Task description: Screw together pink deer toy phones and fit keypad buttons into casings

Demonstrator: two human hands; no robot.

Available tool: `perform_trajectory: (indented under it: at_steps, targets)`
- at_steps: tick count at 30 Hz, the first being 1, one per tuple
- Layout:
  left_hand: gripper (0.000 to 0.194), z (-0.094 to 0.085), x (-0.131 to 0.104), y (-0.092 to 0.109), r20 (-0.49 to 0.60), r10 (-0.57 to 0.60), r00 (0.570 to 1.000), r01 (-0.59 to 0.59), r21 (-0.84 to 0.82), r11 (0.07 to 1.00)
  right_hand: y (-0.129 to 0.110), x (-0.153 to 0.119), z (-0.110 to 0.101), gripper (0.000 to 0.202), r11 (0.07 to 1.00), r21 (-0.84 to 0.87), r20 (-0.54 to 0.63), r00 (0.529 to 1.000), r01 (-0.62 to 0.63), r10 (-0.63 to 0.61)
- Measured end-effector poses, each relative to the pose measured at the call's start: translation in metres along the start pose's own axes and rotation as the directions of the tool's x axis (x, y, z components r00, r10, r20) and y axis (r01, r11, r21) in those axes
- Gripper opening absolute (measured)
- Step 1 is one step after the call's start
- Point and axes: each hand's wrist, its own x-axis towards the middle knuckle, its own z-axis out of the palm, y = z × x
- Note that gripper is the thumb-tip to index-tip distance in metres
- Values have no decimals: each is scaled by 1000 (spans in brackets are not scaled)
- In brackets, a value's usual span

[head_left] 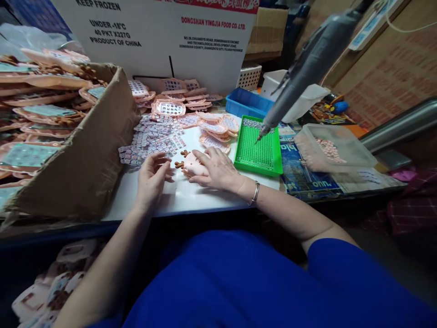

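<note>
A pink plastic toy shell with brown antlers [195, 165] lies on the white work surface in front of me. My right hand [220, 171] covers its right part, fingers over the far side and thumb along the near side. Left of the shell, apart from it, my left hand [152, 180] is half curled with thumb and fingers apart, and nothing shows in it. Small printed key pieces [150, 139] are heaped beyond my left hand. Stacked pink shells [215, 127] lie just past my right hand.
A grey power screwdriver [297, 68] hangs tip down over a green perforated tray [257, 157] of small screws. A cardboard box [92, 141] full of shells stands at left. Behind are more shells [169, 108] and a blue bin [244, 102]. A clear container [351, 157] sits right.
</note>
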Motion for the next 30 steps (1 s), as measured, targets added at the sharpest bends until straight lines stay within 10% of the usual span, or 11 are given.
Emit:
perform_trajectory:
  at_steps: [14, 21, 30]
  targets:
    - [35, 5, -20, 2, -193, -17, 981, -17, -173, 985, -8, 2, -4, 74, 996, 71, 29, 998, -55, 53]
    - [51, 35, -52, 8, 246, -85, 966, 192, -453, 870, -8, -28, -31, 84, 860, 509, 27, 999, 25, -45]
    - [54, 44, -63, 4, 260, -41, 965, 148, -406, 902, -6, -55, -20, 95, 891, 409, -76, 981, 194, -179]
